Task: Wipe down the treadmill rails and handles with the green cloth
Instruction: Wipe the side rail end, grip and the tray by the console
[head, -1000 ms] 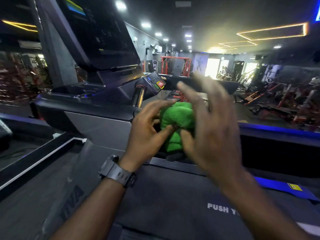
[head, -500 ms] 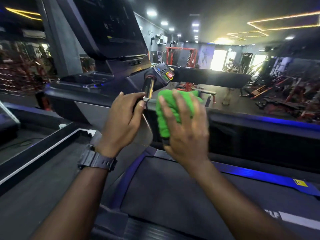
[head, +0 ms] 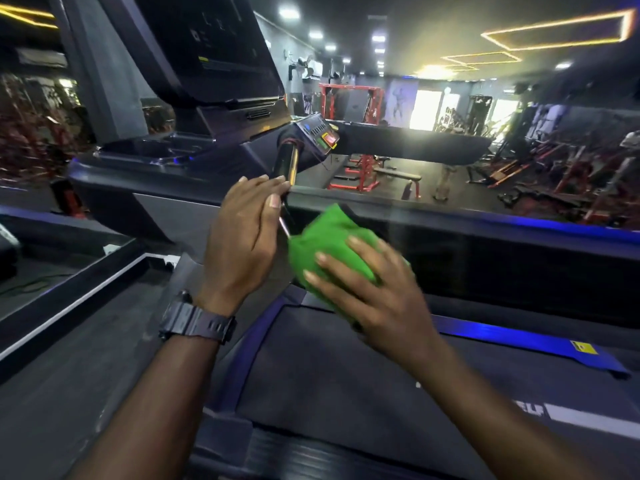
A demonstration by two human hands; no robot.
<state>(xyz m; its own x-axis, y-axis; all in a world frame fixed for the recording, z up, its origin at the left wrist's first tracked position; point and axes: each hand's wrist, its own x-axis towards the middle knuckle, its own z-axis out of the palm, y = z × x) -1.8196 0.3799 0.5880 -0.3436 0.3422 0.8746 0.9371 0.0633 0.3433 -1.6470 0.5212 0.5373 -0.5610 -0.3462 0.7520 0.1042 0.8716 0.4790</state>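
The green cloth [head: 329,240] is bunched under my right hand [head: 377,292], which holds it against the lower end of the treadmill's front handle; the fingers spread over the cloth and the thumb is hidden. Beside it, my left hand [head: 242,230], with a dark watch on the wrist, grips the same black handle [head: 289,161] just below its gold sensor strip. The two hands are a few centimetres apart. The handle's lower part is hidden by hands and cloth. The right side rail [head: 485,216] runs off to the right behind the cloth.
The treadmill console [head: 214,64] rises at upper left, with a small button panel [head: 320,135] by the handle. The belt [head: 346,393] lies below my arms. Another machine's frame [head: 69,282] stands at left. Red gym equipment fills the room behind.
My right hand has slid the cloth down and to the right, off the upper handle. My left hand has closed around the handle just below the gold strip.
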